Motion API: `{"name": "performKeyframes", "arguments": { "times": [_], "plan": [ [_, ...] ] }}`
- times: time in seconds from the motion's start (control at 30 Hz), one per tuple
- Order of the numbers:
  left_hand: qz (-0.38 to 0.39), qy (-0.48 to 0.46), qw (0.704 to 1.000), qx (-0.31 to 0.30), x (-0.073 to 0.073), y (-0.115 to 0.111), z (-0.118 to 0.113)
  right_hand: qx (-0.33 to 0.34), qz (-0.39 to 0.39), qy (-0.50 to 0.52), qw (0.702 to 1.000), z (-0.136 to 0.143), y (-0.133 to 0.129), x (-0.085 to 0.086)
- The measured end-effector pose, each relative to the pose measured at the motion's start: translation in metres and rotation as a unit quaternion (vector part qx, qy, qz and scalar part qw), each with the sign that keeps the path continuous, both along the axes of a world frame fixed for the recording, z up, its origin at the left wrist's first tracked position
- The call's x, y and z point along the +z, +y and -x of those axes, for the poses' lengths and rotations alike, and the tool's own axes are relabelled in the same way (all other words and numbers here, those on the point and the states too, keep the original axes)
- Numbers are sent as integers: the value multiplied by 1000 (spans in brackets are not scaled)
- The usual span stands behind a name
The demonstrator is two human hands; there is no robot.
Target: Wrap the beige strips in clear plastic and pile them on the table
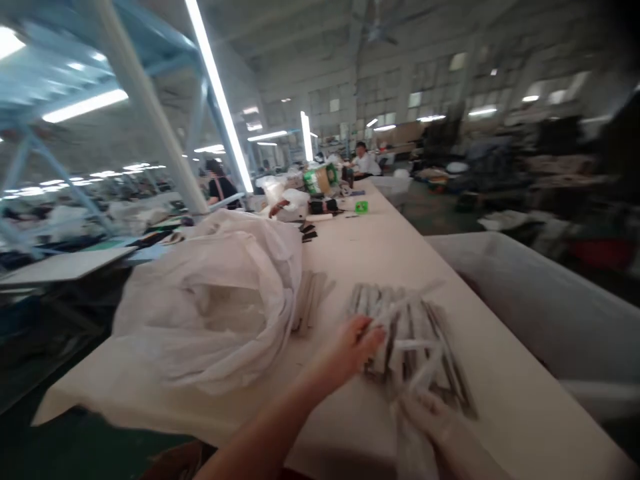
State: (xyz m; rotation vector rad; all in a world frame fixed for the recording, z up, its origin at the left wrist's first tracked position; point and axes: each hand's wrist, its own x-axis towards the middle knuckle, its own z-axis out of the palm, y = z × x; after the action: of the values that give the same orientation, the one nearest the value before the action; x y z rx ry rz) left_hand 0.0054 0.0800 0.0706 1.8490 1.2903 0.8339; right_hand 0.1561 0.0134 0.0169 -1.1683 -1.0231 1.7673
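Note:
A row of grey and whitish flat strips (415,310) lies side by side on the long pale table, blurred by motion. My left hand (357,347) rests at the near left side of the strips, its fingers curled and closed around a thin pale strip that slants up to the right. Nearer to me, my right hand (433,413) is closed on a whitish, see-through strip (425,373) that crosses the row and hangs down below the hand. More grey strips (311,300) lie to the left, against a big white sack.
The white sack (170,300) stands open-mouthed at the table's left. Along the right edge is a large white bin (540,287). Farther back sit a green-wrapped roll (320,179) and a small green tray (361,207). A person (367,162) is at the far end.

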Motion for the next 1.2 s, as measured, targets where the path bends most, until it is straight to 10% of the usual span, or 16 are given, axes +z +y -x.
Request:
{"name": "performKeyframes", "arguments": {
  "times": [0.23,0.43,0.77,1.2],
  "plan": [
    [87,13,996,-8,-24,-18,20,-180,-30,230,956,-45,44,-9],
    [116,-19,993,-3,-35,-36,31,-282,-3,230,932,-55,47,-13],
    [303,-304,902,43,-48,-28,-52,-248,-69,162,953,-29,36,-30],
    [147,-99,984,-27,-37,-24,-34,-232,-93,191,949,-41,31,-27]
  ]
}}
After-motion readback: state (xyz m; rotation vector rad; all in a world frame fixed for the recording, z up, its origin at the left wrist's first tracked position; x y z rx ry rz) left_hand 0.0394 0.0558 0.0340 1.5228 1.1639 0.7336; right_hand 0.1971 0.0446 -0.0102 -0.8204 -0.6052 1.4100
